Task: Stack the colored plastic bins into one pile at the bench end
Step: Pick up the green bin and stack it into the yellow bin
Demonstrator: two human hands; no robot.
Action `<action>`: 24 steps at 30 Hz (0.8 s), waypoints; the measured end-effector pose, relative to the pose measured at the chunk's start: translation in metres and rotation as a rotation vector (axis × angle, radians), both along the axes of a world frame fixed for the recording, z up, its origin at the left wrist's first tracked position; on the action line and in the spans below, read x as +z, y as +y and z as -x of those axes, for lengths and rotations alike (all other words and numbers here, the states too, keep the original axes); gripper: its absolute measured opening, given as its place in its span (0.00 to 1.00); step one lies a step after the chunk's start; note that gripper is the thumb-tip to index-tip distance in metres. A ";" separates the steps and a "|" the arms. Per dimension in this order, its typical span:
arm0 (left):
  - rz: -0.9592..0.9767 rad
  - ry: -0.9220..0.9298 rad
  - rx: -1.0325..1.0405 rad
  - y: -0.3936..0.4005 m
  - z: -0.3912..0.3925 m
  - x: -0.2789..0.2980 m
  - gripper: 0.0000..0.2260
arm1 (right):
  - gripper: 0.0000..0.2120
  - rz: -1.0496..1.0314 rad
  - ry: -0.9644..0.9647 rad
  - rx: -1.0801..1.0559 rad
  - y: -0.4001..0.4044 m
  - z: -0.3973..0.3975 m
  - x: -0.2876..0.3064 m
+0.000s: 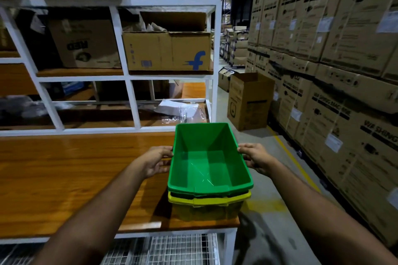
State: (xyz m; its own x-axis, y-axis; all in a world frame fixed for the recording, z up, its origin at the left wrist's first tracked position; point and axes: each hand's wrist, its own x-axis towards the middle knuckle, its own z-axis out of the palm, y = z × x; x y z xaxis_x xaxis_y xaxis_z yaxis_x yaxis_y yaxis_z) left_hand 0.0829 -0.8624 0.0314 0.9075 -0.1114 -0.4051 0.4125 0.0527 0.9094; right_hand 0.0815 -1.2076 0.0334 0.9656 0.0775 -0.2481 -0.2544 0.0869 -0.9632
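**Green bin held over yellow bin at the bench's right end**

Both arms reach forward from the bottom of the view, forearms bare. The left hand grips the left rim of the green bin, its thumb on the rim's top edge and its fingers curled down the outer wall. The right hand holds the opposite rim the same way, thumb on top and fingers wrapped under the lip.

The green bin sits nested in the yellow bin, whose rim and front wall show just below it; whether the green bin is fully seated cannot be told. The green bin holds nothing; its floor is bare. The yellow bin's inside is hidden by the green one.

The pair stands on the wooden bench at its right end, near the front corner. Both bins have their long axis running away from the person, short sides nearest and farthest.

Behind the bench a white shelf frame carries cardboard boxes, one with a blue "f" logo. To the right, stacked LG cartons line the aisle, and an open cardboard box stands on the floor.
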 end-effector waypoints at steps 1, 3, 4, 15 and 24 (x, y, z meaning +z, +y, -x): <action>-0.027 0.000 -0.007 -0.001 -0.001 -0.003 0.14 | 0.06 0.015 0.005 0.000 -0.001 0.000 -0.003; -0.079 0.001 -0.002 -0.003 -0.002 -0.008 0.14 | 0.09 0.047 0.014 -0.006 -0.001 -0.001 -0.007; -0.097 0.002 0.010 -0.004 -0.003 -0.010 0.15 | 0.11 0.059 0.020 -0.010 -0.001 0.000 -0.009; -0.119 -0.024 0.159 -0.013 0.002 -0.012 0.17 | 0.15 0.062 0.069 0.018 -0.006 0.008 -0.017; -0.484 -0.420 0.275 -0.007 0.015 0.019 0.13 | 0.16 0.769 -0.354 -0.034 0.001 -0.008 0.027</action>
